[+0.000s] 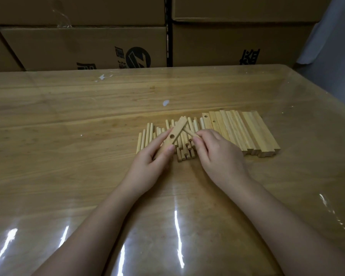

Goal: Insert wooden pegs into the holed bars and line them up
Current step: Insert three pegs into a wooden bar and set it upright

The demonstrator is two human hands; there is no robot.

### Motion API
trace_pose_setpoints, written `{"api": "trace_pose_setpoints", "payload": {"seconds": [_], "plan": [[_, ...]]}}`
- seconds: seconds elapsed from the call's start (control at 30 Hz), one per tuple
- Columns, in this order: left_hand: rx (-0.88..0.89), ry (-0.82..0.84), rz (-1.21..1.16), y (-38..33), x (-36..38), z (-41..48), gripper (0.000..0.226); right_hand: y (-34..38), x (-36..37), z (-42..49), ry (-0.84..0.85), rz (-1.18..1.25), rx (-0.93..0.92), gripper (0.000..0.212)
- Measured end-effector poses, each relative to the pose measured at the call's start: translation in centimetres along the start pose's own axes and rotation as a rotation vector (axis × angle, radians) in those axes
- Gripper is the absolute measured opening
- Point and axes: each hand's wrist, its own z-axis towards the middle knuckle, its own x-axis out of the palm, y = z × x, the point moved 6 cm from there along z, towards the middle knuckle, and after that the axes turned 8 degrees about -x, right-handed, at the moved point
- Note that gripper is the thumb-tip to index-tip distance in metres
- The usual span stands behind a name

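My left hand (147,166) grips a flat wooden bar (176,131) with a round hole near its lower end, holding it tilted above a heap of round pegs (147,134). My right hand (215,152) pinches one wooden peg (189,132), whose far tip touches the right side of the held bar near its middle. A row of several square holed bars (245,132) lies side by side just right of the pegs, beyond my right hand.
The wooden table (68,136) is covered by a shiny clear sheet. Stacked cardboard boxes (88,42) form a wall along its far edge. Small white scraps (165,103) lie on the table behind the pegs.
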Motion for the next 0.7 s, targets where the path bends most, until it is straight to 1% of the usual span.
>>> {"api": "trace_pose_setpoints", "payload": {"seconds": [0.07,0.17,0.23,0.37,0.53,0.7], "plan": [[-0.026,-0.032,-0.022,0.17,-0.17,0.19,0.036,-0.14,0.04,0.09,0.006,-0.073,0.009,0.043],[-0.002,-0.032,0.05,0.45,-0.06,0.34,0.042,0.05,0.49,0.05,0.022,-0.109,-0.006,0.04],[0.017,-0.031,0.097,0.38,0.0,0.29,0.043,0.33,0.61,0.03,0.021,-0.111,-0.026,0.039],[0.03,-0.028,0.163,0.11,0.25,0.02,0.044,0.34,0.5,0.17,0.024,-0.082,-0.017,0.047],[0.049,-0.048,0.263,-0.05,0.27,-0.06,0.047,0.01,0.54,0.2,0.019,-0.066,-0.005,0.035],[0.081,-0.06,0.331,-0.23,0.3,-0.23,0.05,-0.17,0.39,0.07,0.02,-0.054,0.003,0.033]]}}
